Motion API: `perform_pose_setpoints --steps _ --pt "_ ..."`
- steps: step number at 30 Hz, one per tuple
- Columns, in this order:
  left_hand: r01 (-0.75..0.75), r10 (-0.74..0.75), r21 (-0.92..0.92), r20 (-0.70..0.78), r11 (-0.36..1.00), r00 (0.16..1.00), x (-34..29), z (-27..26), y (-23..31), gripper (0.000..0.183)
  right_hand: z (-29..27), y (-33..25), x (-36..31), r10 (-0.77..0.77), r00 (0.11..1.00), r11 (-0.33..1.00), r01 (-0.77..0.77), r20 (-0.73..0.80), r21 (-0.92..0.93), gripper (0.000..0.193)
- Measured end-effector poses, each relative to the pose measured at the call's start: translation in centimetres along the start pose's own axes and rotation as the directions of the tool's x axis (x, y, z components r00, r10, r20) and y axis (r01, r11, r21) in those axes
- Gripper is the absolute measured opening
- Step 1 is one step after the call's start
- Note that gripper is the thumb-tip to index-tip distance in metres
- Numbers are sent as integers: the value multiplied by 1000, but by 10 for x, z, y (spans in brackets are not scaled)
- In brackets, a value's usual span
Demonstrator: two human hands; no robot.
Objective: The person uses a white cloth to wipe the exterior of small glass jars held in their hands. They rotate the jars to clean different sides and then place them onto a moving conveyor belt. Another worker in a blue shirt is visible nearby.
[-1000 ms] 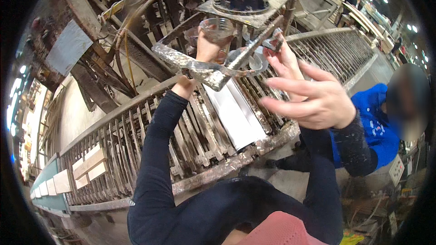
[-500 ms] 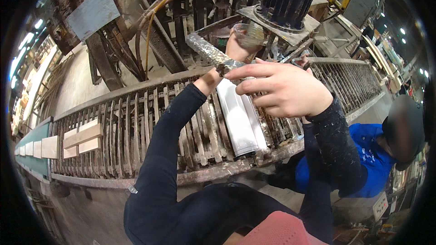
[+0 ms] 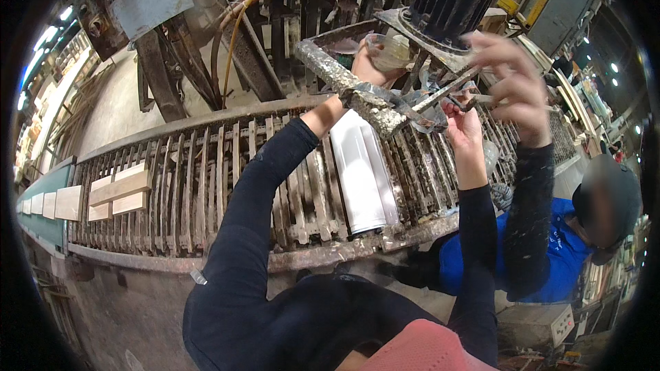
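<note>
My left hand [image 3: 370,67] reaches behind a glue-crusted metal frame [image 3: 323,65], fingers closed around a clear plastic container [image 3: 389,52]. My right hand [image 3: 465,128] is raised at the frame's right end, its fingers curled by a small dark part; what they grip is too small to make out. Right of it, a co-worker's hand [image 3: 512,82] is lifted, smeared by motion. A black finned motor [image 3: 454,3] sits on a plate just behind the hands. Beneath the frame, a white trough-like piece [image 3: 359,178] lies across the conveyor.
A slatted, dirt-caked conveyor [image 3: 227,192] runs from left to right before me. Several pale wooden boards [image 3: 120,191] lie on its left part, beside a green belt [image 3: 45,196]. The co-worker in a blue shirt [image 3: 543,254] is close on my right. Hoses [image 3: 230,34] hang behind.
The co-worker's hand has moved off the frame, up and to the right, uncovering my right hand and the frame's right end. My left hand stays at the container.
</note>
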State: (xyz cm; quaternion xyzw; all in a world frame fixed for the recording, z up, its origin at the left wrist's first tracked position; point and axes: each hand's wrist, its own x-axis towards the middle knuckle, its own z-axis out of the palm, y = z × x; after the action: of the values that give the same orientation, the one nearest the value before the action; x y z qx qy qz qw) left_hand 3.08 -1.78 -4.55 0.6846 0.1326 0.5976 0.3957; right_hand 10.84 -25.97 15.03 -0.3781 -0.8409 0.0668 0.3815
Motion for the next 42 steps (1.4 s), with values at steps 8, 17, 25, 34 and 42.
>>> perform_pose_setpoints --steps 8,17,25,34,42 --pt "-6 9 -96 33 995 999 -2 17 -5 61 73 197 -127 914 316 210 169 -254 963 16" --pt "96 -90 -124 51 988 995 2 9 -27 64 86 166 -97 926 311 140 238 -212 961 27" --pt "76 -73 -16 143 997 987 3 5 -23 61 87 166 -96 915 343 128 251 -211 960 39" --pt "32 -26 -37 153 999 988 -2 9 5 61 88 166 -96 918 294 204 228 -267 952 42" --pt "172 -158 -92 146 981 977 -5 8 -1 65 89 162 -92 911 294 222 241 -289 945 37"
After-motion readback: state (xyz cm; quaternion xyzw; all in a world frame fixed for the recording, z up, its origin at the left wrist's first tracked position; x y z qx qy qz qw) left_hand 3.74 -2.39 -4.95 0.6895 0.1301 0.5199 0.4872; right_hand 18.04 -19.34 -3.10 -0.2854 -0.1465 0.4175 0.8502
